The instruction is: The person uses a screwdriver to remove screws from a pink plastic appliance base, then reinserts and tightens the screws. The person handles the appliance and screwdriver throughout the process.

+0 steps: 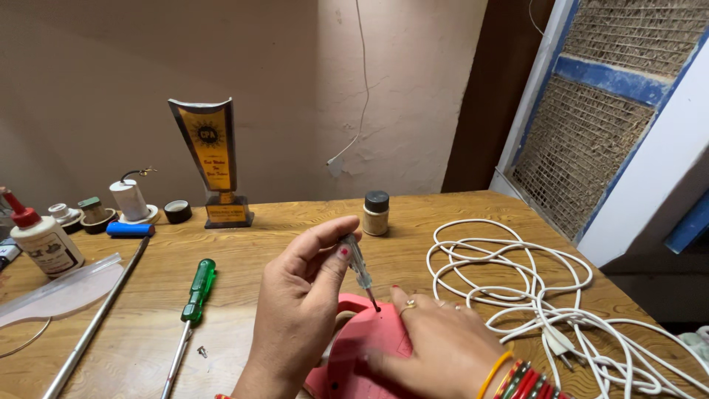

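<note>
While the left hand [299, 307] pinches a clear-handled tester screwdriver [359, 266] upright at the frame's centre, its tip touches the pink plastic casing [365, 347] at the bottom centre. The right hand [443, 343] lies flat on the casing, fingers spread. A coiled white cable [532, 288] sits at the right.

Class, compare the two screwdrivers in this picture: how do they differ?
The green-handled screwdriver lies flat on the table, untouched; the clear-handled screwdriver stands tilted, pinched in the left hand, tip on the pink casing. The green one looks longer. Both have slim metal shafts.
</note>
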